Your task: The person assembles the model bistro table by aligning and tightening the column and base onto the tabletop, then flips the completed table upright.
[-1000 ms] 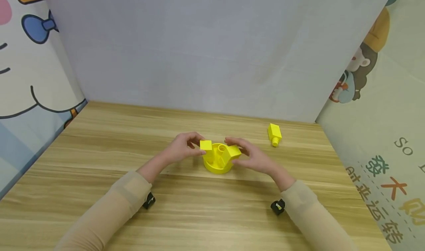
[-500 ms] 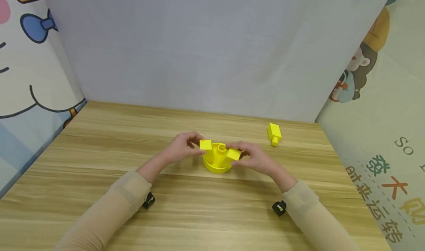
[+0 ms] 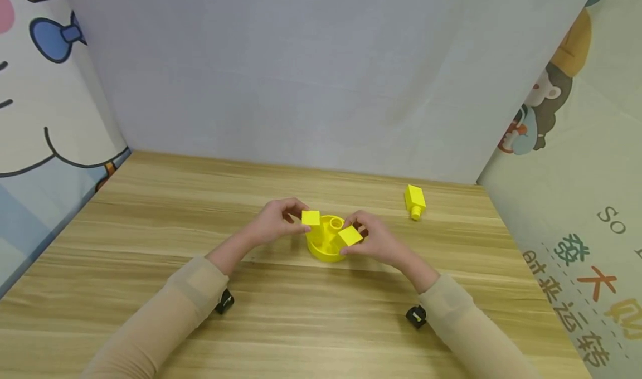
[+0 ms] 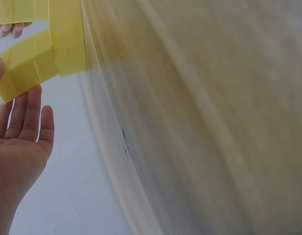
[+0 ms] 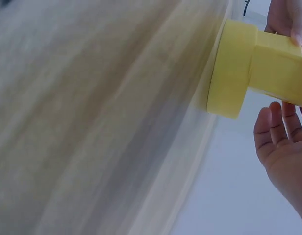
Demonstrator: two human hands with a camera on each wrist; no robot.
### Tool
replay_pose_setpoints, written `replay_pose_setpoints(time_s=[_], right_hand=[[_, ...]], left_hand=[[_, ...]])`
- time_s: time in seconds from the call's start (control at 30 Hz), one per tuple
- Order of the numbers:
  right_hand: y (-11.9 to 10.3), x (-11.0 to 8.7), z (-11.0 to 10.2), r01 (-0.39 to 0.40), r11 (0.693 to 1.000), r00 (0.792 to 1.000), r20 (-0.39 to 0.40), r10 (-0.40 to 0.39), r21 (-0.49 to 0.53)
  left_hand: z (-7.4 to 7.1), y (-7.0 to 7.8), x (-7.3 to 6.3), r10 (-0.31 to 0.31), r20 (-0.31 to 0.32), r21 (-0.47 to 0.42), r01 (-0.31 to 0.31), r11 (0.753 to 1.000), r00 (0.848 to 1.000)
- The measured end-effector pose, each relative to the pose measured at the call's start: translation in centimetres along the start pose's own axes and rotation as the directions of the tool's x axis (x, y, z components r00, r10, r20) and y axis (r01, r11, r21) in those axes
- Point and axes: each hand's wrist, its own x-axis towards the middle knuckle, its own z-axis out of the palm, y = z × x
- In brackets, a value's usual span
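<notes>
A round, shallow yellow base with a raised rim and a hollow round post inside sits on the wooden table. On its left side stands a square yellow block, pinched between the thumb and fingers of my left hand. At its right side my right hand grips a second square yellow block, turned at an angle to the first. In the left wrist view, the left block leans slightly off the base. The right wrist view has the right block meeting the base; their lower ends are hidden inside the rim.
Another yellow block with a round peg at one end lies on the table at the back right. Behind the table hangs a pale cloth. Printed cartoon sheets flank it on both sides.
The right block has gone from tilted outward to more upright and has been turned. My right hand has shifted slightly left with it. The left hand holds its place.
</notes>
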Motion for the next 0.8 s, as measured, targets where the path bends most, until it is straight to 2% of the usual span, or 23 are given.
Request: replay_pose_setpoints(time_s=[0.13,0.3,0.4,0.8], right_hand=[[-0.3,-0.2,-0.5,0.046,0.998,0.997,0.058,-0.048,0.030],[0.5,-0.6,-1.2,0.084,0.991,0.986,0.135,-0.098,0.109],[1.2,-0.7,-1.3,0.089,0.990,0.986,0.132,-0.103,0.111],[1.0,-0.7,-1.1,0.099,0.991,0.989,0.099,-0.108,0.094]], left_hand=[[-0.1,0.0,0.0,0.004,0.003,0.003,-0.004,1.000,1.000],[0.0,-0.1,0.0,0.011,0.008,-0.003,-0.011,1.000,1.000],[0.0,-0.1,0.0,0.008,0.004,-0.003,-0.008,1.000,1.000],[0.0,0.0,0.0,-0.005,-0.007,0.007,0.005,1.000,1.000]])
